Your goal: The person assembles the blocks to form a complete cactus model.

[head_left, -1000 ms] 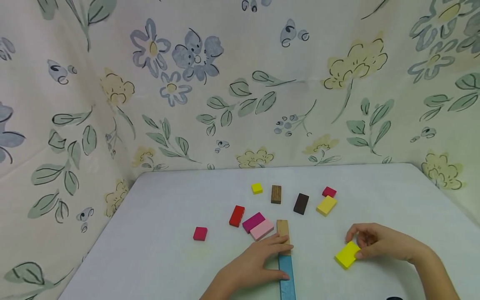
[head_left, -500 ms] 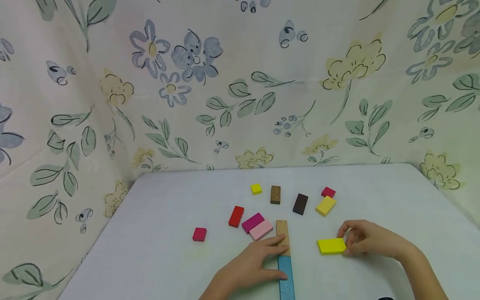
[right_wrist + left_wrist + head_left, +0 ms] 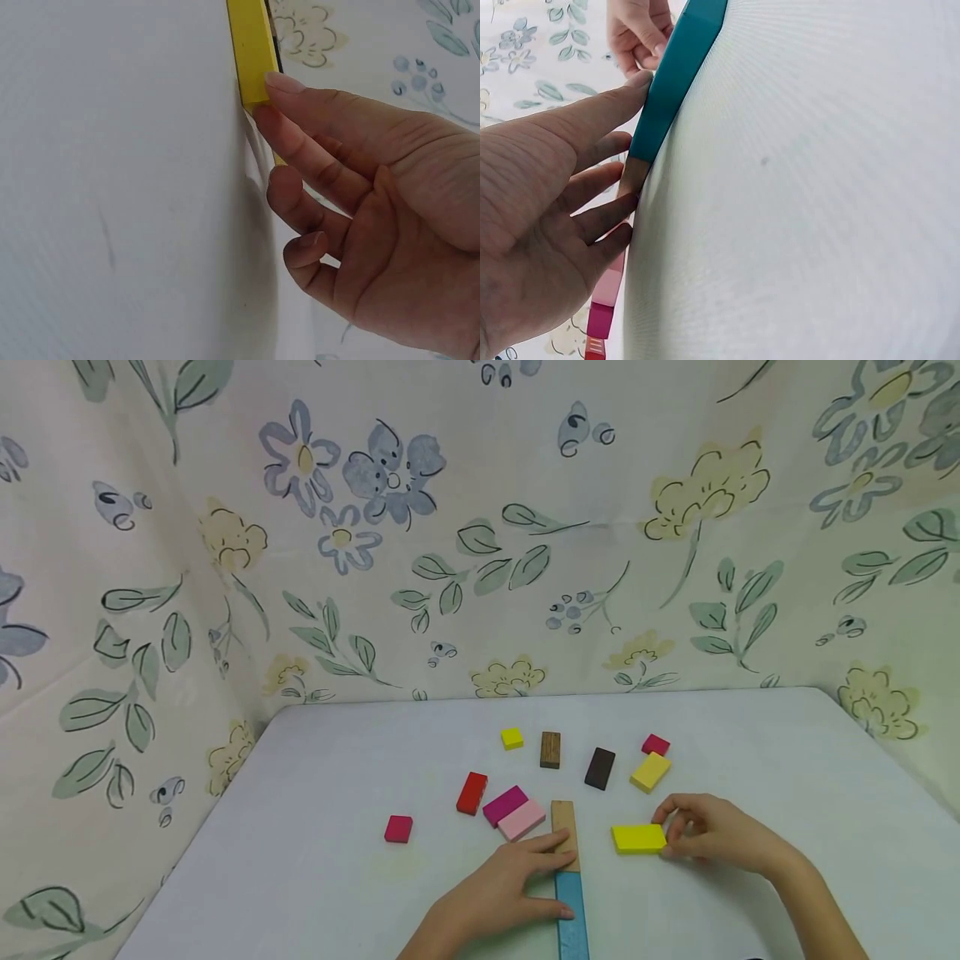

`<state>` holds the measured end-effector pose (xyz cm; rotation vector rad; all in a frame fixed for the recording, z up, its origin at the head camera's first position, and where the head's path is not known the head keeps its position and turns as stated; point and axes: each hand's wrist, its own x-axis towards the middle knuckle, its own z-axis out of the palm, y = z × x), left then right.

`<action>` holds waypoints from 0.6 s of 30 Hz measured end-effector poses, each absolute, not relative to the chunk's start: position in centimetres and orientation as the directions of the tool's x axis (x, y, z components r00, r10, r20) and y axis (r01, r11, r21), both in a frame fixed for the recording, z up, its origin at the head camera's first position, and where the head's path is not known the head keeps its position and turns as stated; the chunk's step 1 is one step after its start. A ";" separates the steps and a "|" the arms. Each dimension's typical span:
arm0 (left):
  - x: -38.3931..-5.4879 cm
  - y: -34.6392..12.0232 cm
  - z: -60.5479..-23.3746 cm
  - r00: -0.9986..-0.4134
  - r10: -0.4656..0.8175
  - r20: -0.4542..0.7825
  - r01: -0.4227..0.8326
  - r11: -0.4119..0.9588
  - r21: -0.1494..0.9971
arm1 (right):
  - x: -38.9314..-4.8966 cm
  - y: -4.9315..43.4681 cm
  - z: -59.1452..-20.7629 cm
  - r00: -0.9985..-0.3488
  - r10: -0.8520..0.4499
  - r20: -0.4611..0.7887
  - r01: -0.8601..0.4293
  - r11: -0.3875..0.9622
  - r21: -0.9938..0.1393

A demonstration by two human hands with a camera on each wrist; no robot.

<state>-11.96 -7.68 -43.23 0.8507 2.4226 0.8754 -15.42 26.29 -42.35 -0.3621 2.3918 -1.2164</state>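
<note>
My left hand (image 3: 501, 889) lies across the left side of a tan wooden block (image 3: 564, 820) and a long blue block (image 3: 573, 914) set end to end. Its fingertips touch the tan piece and the thumb rests on the blue one, as the left wrist view also shows. My right hand (image 3: 716, 837) pinches the right end of a bright yellow block (image 3: 637, 839) between thumb and fingers. In the right wrist view the yellow block (image 3: 251, 49) extends away from the fingertips. The far end of the blue block is cut off by the head view's lower edge.
Around the white table (image 3: 315, 893) lie pink (image 3: 522, 820), magenta (image 3: 506, 805), red (image 3: 472, 793) and crimson blocks (image 3: 398, 828). Farther back are a small yellow block (image 3: 512, 738), brown (image 3: 551, 750), black (image 3: 600, 768), pale yellow (image 3: 650, 772) and another crimson block (image 3: 656, 744). Floral cloth (image 3: 465, 635) hangs behind.
My right hand has brought the yellow block leftward and slightly away, turning it from slanted to crosswise, closer to the tan and blue blocks. The left hand has stayed in place.
</note>
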 end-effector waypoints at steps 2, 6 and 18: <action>-12.0 -7.7 -43.2 -0.722 0.668 -0.181 0.401 0.617 0.678 | -15.4 25.9 -42.3 -0.884 -0.402 -0.239 -0.049 0.587 -0.808; -12.0 -7.6 -43.2 -0.720 0.670 -0.180 0.402 0.614 0.679 | -15.4 25.2 -42.5 -0.899 -0.389 -0.201 -0.076 0.591 -0.803; -12.0 -7.7 -43.2 -0.719 0.672 -0.178 0.402 0.611 0.682 | -15.5 23.2 -42.8 -0.932 -0.325 -0.159 -0.080 0.615 -0.784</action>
